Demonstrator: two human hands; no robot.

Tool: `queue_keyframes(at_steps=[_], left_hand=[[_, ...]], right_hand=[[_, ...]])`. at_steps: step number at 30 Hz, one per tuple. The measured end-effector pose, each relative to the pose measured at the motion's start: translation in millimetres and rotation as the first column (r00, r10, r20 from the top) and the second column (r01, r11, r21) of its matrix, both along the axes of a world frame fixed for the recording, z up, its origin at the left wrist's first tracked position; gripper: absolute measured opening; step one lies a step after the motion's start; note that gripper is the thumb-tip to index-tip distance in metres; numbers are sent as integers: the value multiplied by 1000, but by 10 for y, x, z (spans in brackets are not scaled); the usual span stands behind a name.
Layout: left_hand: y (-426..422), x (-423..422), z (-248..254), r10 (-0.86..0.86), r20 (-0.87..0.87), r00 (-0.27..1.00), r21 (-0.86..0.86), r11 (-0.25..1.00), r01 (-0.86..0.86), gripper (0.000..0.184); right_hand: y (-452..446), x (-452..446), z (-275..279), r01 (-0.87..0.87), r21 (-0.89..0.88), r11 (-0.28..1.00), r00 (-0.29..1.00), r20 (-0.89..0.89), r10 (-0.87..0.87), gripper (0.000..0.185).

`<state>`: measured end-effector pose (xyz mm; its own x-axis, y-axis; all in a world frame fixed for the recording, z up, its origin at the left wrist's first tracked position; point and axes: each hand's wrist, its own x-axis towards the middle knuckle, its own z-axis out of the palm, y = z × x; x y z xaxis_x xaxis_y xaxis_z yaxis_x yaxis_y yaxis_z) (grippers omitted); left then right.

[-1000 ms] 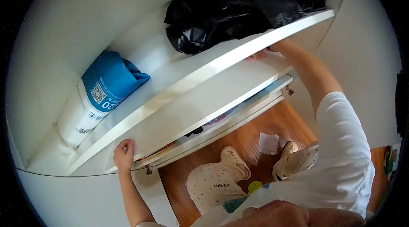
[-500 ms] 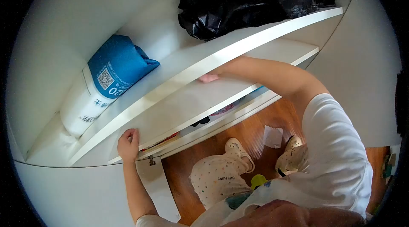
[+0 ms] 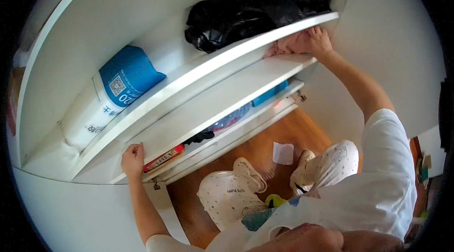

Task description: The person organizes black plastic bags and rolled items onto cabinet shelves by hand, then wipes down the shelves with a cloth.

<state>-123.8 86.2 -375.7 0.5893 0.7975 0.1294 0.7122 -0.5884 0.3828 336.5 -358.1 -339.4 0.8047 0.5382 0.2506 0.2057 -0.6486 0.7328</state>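
My right hand [image 3: 320, 43] is at the right end of the middle shelf [image 3: 213, 100], its fingers bent over a crumpled pink cloth [image 3: 292, 44]. The cloth lies on the shelf board, bunched against the cabinet's right side. At the shelf's opposite end, my left hand [image 3: 133, 159] has its fingers curled at the front edge; its fingertips are partly hidden. Just below that hand, a red box [image 3: 163, 158] with lettering lies on the lower shelf.
A black plastic bag [image 3: 250, 10] and a blue-and-white package [image 3: 116, 93] lie on the upper shelf. Lower down are a black item [image 3: 199, 137], a clear plastic bag [image 3: 231, 117] and a blue object [image 3: 269, 93]. White paper [image 3: 283, 153] lies on the wooden floor [image 3: 194, 204].
My right hand has moved from mid-shelf to the right end, where the pink cloth now shows clearly. My left hand stays by the left end. The view has shifted, showing more of the lower shelf.
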Motion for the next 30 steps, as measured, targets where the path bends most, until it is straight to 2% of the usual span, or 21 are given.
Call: queue_keyframes(at_steps=[1,2,4,5,6,8,10,11,13,16,18,20,21,23,24,26,27,29,30], left_hand=[[7,-9,0,3,6,1000,11,1000,-3,33],[0,-5,0,11,18,1000,22,1000,-11,33],[-39,0,17,-2,41,999,21,1000,1,34],[-50,-12,22,1,63,998,20,1000,-2,34],[-41,-18,23,-2,61,998,17,1000,1,34],[-3,-23,2,-10,26,1000,43,999,9,36],[24,-19,-8,0,19,1000,32,999,0,36],[23,-17,-16,6,16,1000,28,1000,-6,37],[21,-19,-32,5,14,1000,39,999,-6,37],[0,9,-15,0,48,999,54,999,-2,35],[0,-24,0,3,59,998,56,998,-6,34],[34,-19,-27,7,55,998,19,1000,-8,33],[32,-20,-32,3,85,996,-6,1000,-3,33],[21,-16,-24,23,61,998,10,1000,-24,34],[22,-10,-20,32,37,999,22,999,-33,35],[47,21,-43,20,21,1000,20,1000,-20,36],[84,-6,-61,10,4,1000,15,1000,-10,38],[238,-42,-179,8,-62,998,12,1000,-7,40],[236,-57,-190,-11,-30,999,11,1000,12,41]], right_hand=[[-131,-102,83,-101,129,987,995,31,97,32],[-225,-194,172,-90,126,988,996,34,87,32],[-377,-391,296,-170,215,962,985,10,172,27],[-400,-438,325,-89,211,973,996,37,83,26],[-474,-482,371,-85,208,974,996,35,80,26],[-676,-543,531,-189,267,945,968,213,133,26],[-855,-634,790,-315,397,862,936,280,213,29],[-906,-690,910,-310,394,865,939,267,215,29],[-963,-762,1078,-430,398,811,873,412,261,32],[-877,-701,881,-366,388,846,898,386,212,34],[-746,-605,520,-391,357,849,891,379,251,33],[-639,-432,98,-276,392,878,961,92,261,30],[-533,-398,-48,-287,398,871,958,93,273,30],[-336,-372,-261,-313,669,675,931,76,356,27],[-267,-282,-330,-321,672,667,926,78,368,27],[-203,-45,-430,-174,794,583,906,-103,411,25],[-176,40,-464,-185,799,571,890,-110,442,25],[79,146,-488,-61,794,605,732,-376,568,28],[329,28,-482,-84,799,595,693,-383,611,28]])
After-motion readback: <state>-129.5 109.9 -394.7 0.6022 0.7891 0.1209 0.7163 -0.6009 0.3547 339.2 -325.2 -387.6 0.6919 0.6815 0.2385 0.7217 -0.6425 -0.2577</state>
